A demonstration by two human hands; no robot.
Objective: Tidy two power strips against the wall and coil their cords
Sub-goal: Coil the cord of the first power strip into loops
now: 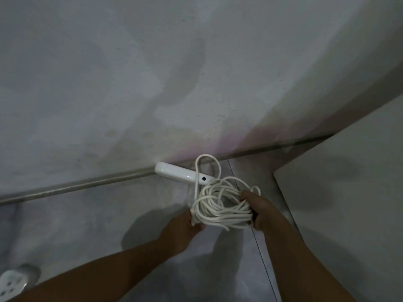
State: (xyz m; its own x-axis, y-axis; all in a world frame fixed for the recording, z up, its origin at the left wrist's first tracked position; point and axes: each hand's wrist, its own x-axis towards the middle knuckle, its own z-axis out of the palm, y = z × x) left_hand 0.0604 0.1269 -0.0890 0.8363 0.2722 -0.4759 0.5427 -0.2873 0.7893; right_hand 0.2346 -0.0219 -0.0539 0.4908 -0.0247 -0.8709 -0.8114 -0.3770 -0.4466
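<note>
A white power strip [174, 172] lies on the floor along the foot of the wall, with a dark button near its right end. Its white cord [220, 205] is gathered into a loose coil just in front of it, and one loop stands up against the wall. My left hand [185, 229] grips the coil's left side. My right hand [259, 210] grips the coil's right side. A second white power strip [13, 282] shows at the bottom left corner, partly cut off by the frame edge.
The grey wall [152, 83] meets the tiled floor [98, 214] along a pale skirting line. A light flat panel or furniture top [349, 192] fills the right side, close to my right arm.
</note>
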